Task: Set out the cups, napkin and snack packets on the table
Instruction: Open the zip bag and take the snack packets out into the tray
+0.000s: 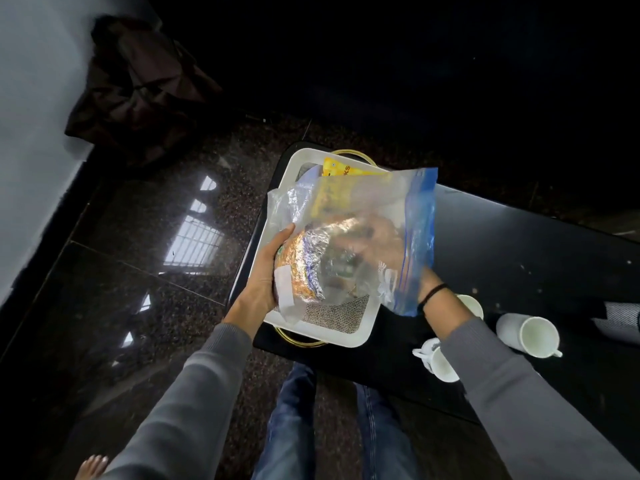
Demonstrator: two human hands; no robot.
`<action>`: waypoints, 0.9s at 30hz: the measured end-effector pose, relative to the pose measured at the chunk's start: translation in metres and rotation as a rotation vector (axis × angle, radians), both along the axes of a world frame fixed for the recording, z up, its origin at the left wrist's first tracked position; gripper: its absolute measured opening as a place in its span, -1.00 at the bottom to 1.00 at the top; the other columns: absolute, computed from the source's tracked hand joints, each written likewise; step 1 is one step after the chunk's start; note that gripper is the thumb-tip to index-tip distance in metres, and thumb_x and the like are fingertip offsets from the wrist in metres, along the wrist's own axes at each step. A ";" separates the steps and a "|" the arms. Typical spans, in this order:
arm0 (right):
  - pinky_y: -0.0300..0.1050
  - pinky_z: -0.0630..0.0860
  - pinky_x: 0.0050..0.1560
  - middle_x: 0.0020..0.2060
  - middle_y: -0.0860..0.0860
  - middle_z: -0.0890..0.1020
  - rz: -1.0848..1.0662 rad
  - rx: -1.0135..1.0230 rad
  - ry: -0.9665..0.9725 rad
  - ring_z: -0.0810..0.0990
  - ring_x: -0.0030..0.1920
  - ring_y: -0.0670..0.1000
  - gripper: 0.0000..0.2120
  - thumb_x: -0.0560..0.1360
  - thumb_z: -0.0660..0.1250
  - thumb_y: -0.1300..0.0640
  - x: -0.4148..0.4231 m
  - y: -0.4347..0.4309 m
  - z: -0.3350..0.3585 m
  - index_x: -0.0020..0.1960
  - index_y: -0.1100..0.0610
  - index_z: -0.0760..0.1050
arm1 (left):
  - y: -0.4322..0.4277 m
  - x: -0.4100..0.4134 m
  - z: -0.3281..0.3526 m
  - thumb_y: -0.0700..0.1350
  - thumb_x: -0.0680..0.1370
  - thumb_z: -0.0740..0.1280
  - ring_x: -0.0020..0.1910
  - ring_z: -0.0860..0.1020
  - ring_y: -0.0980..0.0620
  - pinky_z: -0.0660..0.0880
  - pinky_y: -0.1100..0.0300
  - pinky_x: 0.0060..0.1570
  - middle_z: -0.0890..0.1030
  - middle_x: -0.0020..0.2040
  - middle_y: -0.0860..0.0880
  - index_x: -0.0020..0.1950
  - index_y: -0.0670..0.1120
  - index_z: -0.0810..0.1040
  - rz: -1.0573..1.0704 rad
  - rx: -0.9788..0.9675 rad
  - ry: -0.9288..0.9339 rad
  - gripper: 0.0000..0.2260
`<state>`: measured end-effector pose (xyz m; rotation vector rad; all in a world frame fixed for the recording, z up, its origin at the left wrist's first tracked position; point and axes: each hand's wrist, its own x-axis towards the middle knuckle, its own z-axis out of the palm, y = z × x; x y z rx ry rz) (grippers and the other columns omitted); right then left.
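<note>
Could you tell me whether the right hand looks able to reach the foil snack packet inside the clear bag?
Probably yes: the right hand is inside the clear bag, through its open blue-edged mouth, close to the foil packet. The left hand grips bag and packet from outside, steadying them.

A dark brown cloth (pixel 138 88) is lying crumpled on the polished speckled floor (pixel 114 289) against the pale wall (pixel 31 133). The floor is reflecting a barred window (pixel 195 244). A white tray (pixel 332 333) is carrying a woven mat (pixel 336 315).
</note>
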<state>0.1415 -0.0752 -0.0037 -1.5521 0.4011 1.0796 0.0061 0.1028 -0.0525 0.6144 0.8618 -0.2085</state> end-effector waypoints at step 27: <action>-0.11 0.69 -0.12 -0.09 0.07 0.75 -0.682 -0.166 -0.193 0.74 -0.22 -0.07 -0.59 0.39 0.59 0.18 -0.023 -0.030 -0.047 0.17 0.26 0.58 | 0.052 -0.084 -0.037 0.04 0.55 0.29 -0.44 0.50 0.12 0.54 0.32 -0.38 0.54 -0.42 0.15 -0.40 0.07 0.58 0.309 0.250 0.112 -0.68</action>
